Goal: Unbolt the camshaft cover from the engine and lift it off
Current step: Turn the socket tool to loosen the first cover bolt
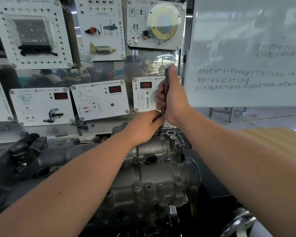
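The grey cast camshaft cover (154, 170) lies on top of the engine in the lower middle, with several bolts (137, 187) still standing in its flanges. A metal wrench handle (165, 93) stands nearly upright over a bolt at the cover's far edge. My right hand (173, 98) grips that handle, thumb near its top end. My left hand (147, 125) pinches the wrench's lower shaft just above the bolt, its palm over the cover's far side. The wrench's tip and the bolt head beneath it are hidden by my fingers.
Dark engine parts and hoses (22, 154) lie at the left. Behind the engine stands a display wall of white training panels (99, 100). A whiteboard (246, 52) with handwriting fills the right. A shiny round part (241, 221) sits at the lower right.
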Tool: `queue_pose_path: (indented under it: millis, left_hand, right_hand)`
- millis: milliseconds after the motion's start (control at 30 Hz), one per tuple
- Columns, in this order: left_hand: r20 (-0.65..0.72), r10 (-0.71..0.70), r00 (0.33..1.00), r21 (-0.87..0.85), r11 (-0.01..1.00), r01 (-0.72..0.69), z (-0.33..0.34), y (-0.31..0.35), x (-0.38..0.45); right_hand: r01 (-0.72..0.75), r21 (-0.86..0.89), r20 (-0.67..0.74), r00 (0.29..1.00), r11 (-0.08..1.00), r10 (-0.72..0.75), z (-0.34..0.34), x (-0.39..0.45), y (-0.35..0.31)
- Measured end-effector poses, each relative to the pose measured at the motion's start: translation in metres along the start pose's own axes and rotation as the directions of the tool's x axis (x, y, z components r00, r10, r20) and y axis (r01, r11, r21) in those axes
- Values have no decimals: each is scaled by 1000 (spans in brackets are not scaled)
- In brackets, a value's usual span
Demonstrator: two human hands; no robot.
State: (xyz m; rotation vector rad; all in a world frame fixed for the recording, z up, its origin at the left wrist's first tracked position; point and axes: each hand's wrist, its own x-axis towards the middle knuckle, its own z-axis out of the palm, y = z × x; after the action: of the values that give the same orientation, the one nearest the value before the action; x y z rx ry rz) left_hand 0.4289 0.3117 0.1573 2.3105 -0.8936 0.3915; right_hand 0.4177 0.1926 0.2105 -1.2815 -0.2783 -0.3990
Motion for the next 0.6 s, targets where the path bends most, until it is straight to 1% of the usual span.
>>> queue_pose_path:
  millis: [100, 233, 267, 300, 333, 367, 400, 433, 500, 600]
  left_hand:
    - [-4, -14, 1000, -28, 1000, 14, 0, 0, -1]
    - [-1, -18, 1000, -40, 999, 18, 0, -1, -4]
    - [1, -22, 1000, -48, 999, 22, 1, -1, -4]
    - [5, -23, 1000, -53, 998, 23, 0, 0, -4]
    - [9, -17, 1000, -56, 998, 17, 0, 0, -4]
    - [11, -5, 1000, -58, 998, 6, -1, -1, -3]
    - [13, 6, 1000, -56, 998, -5, -1, -1, -2]
    - [16, 15, 1000, -50, 999, -14, -2, -2, -1]
    - [22, 24, 999, -47, 999, -23, -2, -3, 0]
    - [5, 27, 1000, -45, 999, -27, -2, -5, 0]
  right_hand:
    - [7, -41, 13, 1000, 999, -7, 4, -2, 1]
    - [14, -114, -28, 999, 993, -17, 6, -2, 4]
    - [38, -139, -36, 998, 990, -43, 5, -1, 6]
    - [90, -188, -44, 994, 978, -100, 4, -1, 8]
    - [165, -275, -52, 981, 947, -187, 3, -2, 13]
    - [241, -380, -57, 958, 893, -283, 2, -4, 18]
    - [299, -469, -53, 930, 831, -364, 0, -6, 24]
    - [332, -520, -53, 907, 787, -418, -2, -8, 30]
    - [358, -546, -68, 883, 758, -465, -4, -12, 39]
    - [349, -616, -50, 878, 707, -477, -4, -15, 43]
